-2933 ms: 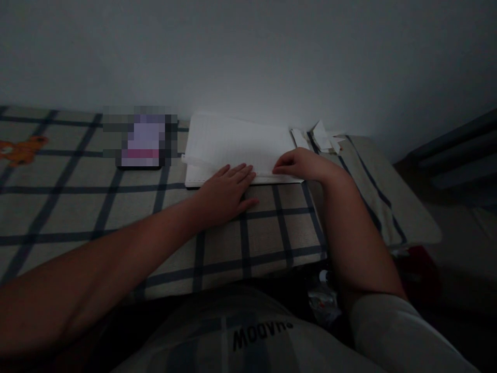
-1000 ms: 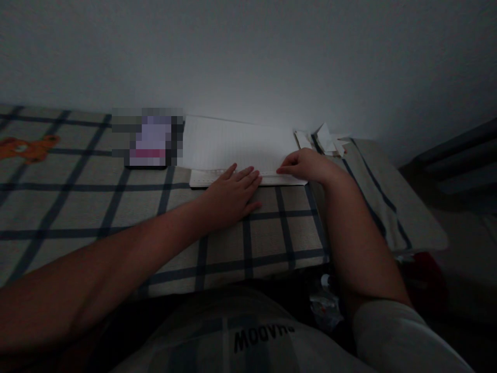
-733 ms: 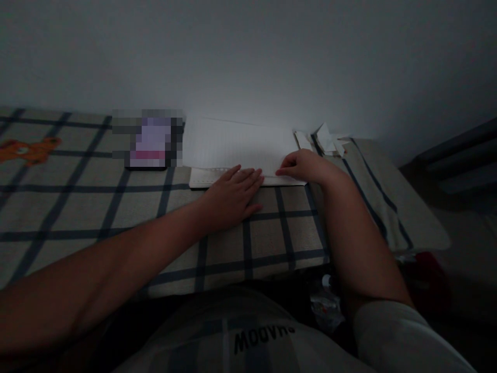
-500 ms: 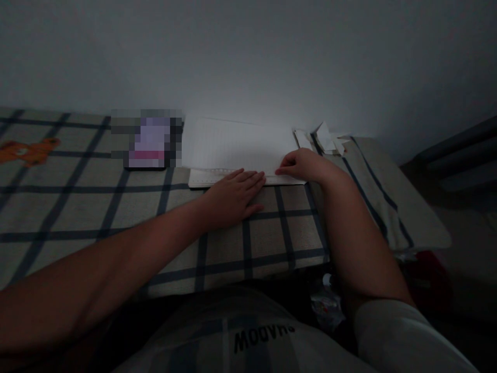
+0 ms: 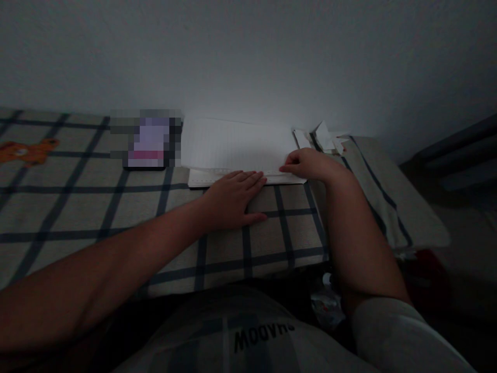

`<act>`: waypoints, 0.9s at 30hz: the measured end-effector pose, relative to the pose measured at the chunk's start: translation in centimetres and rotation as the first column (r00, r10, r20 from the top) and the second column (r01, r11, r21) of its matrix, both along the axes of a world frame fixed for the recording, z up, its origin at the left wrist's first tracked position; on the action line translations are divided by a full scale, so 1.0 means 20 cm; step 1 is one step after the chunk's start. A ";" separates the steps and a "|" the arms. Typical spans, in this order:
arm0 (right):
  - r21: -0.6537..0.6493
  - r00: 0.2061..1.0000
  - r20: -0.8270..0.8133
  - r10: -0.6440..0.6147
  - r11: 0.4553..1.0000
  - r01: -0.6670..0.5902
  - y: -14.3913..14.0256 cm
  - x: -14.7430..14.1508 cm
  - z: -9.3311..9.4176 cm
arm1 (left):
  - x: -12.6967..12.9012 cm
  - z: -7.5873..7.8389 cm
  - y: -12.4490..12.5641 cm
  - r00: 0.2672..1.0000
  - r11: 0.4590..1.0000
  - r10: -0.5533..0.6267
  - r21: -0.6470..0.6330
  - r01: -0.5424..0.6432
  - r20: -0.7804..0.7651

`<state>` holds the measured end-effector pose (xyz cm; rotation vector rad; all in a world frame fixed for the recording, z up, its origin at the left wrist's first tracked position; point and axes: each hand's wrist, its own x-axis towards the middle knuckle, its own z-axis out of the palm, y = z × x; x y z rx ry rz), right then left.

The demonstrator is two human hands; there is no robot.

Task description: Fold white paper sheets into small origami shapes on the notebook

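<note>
— Where's the notebook?
— The notebook (image 5: 236, 150) lies open and flat on the checked cloth (image 5: 116, 207) of the table, its far edge close to the wall (image 5: 248, 52).
— And the hands?
— The left hand (image 5: 233, 199) lies flat, palm down, fingers straight and together, holding nothing. Its fingertips touch the near edge of the notebook; the palm rests on the cloth. The right hand (image 5: 308, 163) is curled at the notebook's near right corner, thumb and forefinger drawn together at the page's edge. It's too dark to say whether they actually pinch the paper.
— What's around them?
— A phone (image 5: 145, 155), its screen blurred out, lies just left of the notebook. Folded paper scraps (image 5: 322, 137) sit just beyond the right hand, by the wall. An orange figure (image 5: 25, 151) is printed on the cloth, far left.
</note>
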<state>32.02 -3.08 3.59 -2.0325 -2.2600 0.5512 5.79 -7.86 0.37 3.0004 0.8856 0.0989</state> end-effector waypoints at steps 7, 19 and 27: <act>0.362 0.985 -0.102 0.140 0.927 -0.094 -0.08 -0.07 0.09 | 0.00 -0.01 0.01 1.000 1.000 -0.007 -0.013 0.007 0.011; 0.229 0.931 0.224 0.288 0.913 -0.338 -0.40 -0.30 0.00 | 0.00 -0.03 0.01 0.998 0.998 -0.014 -0.053 0.017 0.055; 0.342 0.942 0.195 0.275 0.881 -0.328 -0.45 -0.32 -0.18 | 0.01 -0.03 0.01 0.997 0.999 -0.017 -0.038 0.020 0.077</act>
